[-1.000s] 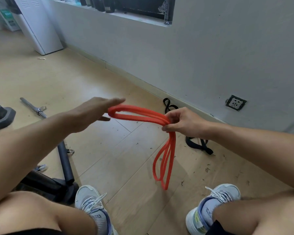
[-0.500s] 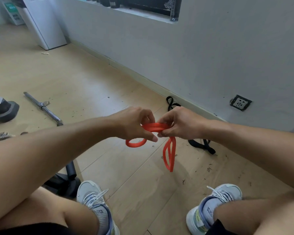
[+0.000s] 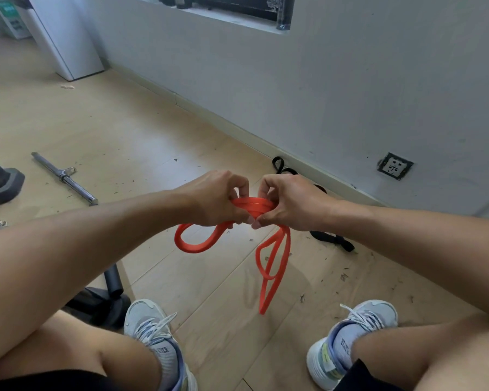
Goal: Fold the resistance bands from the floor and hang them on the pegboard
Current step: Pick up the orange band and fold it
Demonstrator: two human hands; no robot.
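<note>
Here both hands, left hand (image 3: 218, 198) and right hand (image 3: 288, 203), pinch the orange resistance band (image 3: 254, 206) between them above the floor (image 3: 124, 131); its longer loops dangle below the right hand.

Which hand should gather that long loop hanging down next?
Probably the left hand. The long loops of the orange band hang under the right hand, which pinches the folded bundle. The left holds only a short loop and could let go to reach across.
</note>
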